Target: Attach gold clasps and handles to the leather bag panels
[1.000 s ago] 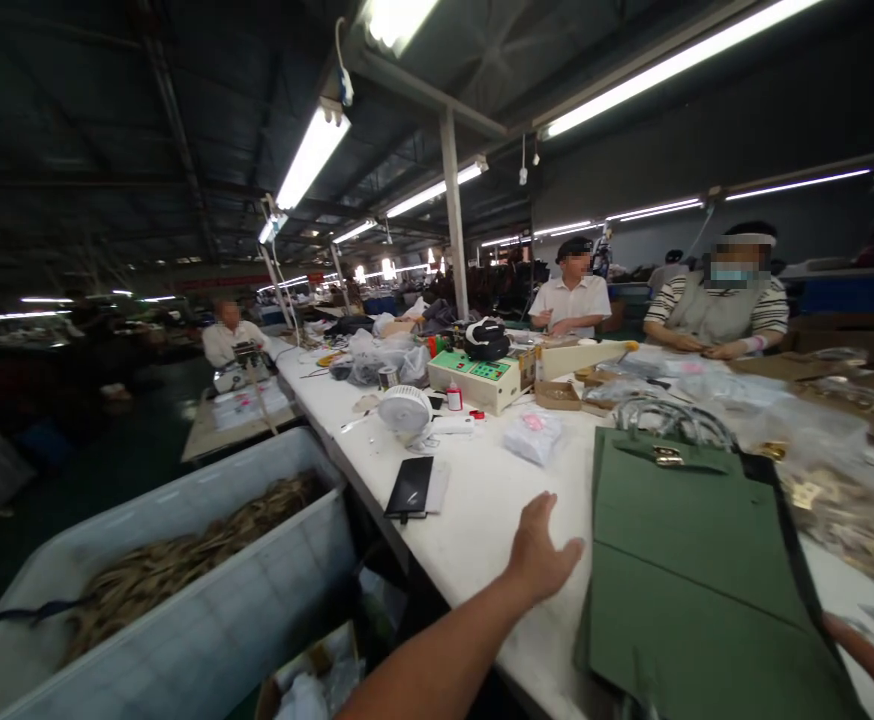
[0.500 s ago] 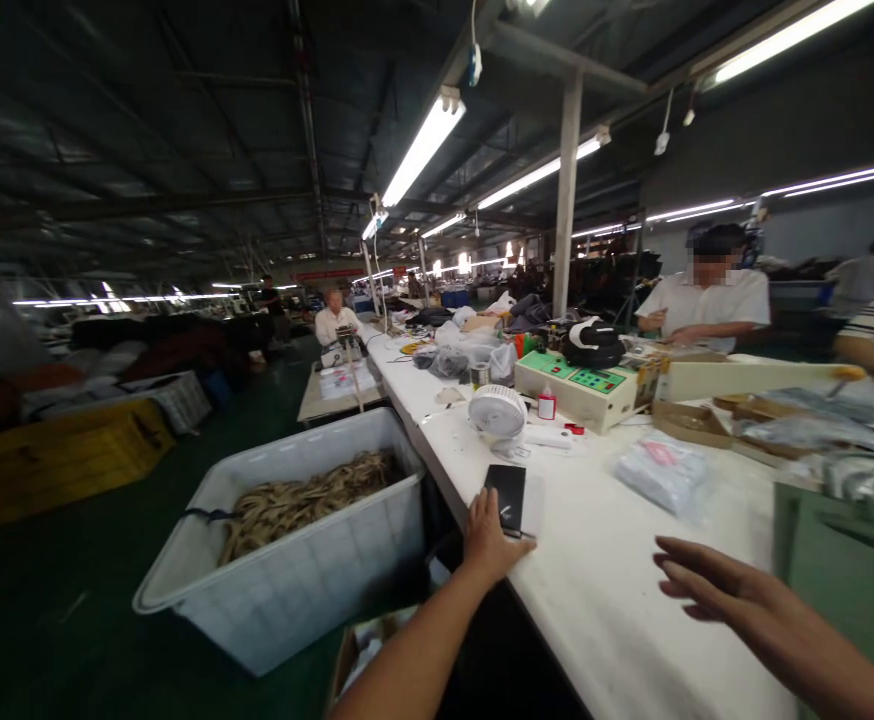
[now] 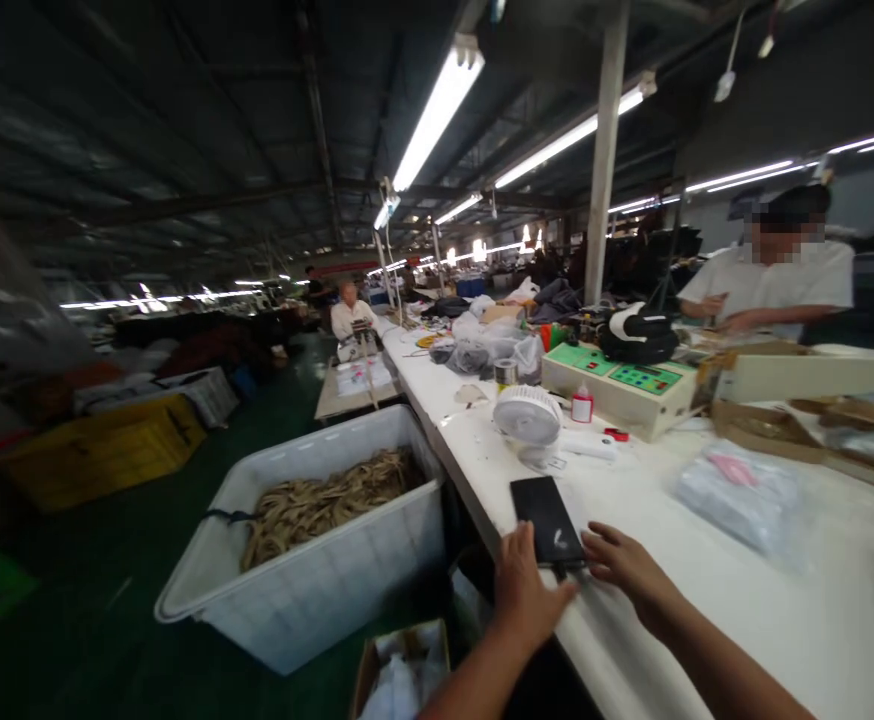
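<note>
A black phone (image 3: 548, 519) lies flat near the front edge of the white table (image 3: 707, 590). My left hand (image 3: 525, 592) rests at the phone's near left corner, fingers bent against it. My right hand (image 3: 627, 567) touches the phone's near right end, fingers curled down onto the table. Both hands meet at the phone's near end, where a dark cable seems to join it; whether either hand grips anything is unclear.
A small white fan (image 3: 528, 416) stands just beyond the phone, with a green-topped control box (image 3: 621, 385) and plastic bags (image 3: 737, 490) further back. A white bin of tan straps (image 3: 309, 540) sits on the floor left of the table. People work across the table (image 3: 778, 275).
The view has swung left, away from the green bag. My left hand stayed at the phone's near end and my right hand came in from the right to touch it.
</note>
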`<state>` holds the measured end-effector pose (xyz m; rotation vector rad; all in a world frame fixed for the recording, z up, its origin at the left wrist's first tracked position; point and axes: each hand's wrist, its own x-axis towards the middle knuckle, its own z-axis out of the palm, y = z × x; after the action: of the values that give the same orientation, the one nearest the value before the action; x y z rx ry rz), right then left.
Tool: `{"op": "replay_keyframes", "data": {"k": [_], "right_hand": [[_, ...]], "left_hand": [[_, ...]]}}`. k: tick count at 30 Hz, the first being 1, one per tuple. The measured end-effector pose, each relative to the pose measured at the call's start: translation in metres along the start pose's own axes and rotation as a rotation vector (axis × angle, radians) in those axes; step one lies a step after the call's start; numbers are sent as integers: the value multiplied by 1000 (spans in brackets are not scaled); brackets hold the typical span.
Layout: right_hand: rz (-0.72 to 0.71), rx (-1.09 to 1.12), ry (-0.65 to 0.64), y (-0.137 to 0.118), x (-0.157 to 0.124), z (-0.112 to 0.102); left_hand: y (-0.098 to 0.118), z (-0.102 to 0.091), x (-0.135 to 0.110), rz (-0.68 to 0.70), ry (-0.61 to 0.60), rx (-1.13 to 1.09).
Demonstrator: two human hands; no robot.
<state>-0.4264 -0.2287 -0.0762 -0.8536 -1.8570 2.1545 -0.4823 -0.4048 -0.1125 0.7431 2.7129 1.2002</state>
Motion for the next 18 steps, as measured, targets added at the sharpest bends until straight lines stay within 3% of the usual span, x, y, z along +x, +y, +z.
{"op": "replay_keyframes", "data": {"k": [4,7,13,18], "right_hand": [[-26,-112,-19,14,38,5],[-7,-154,-34,14,49,13],[-18,-110,-191,1,42,35],[-114,-207,-168,-19,19,55]], "left_hand": [[-11,10,3,-70,34,-20],[-9,14,3,-105,39,14],[-4,15,8,-101,106,42],[-1,8,11,-94,167,-12]]}}
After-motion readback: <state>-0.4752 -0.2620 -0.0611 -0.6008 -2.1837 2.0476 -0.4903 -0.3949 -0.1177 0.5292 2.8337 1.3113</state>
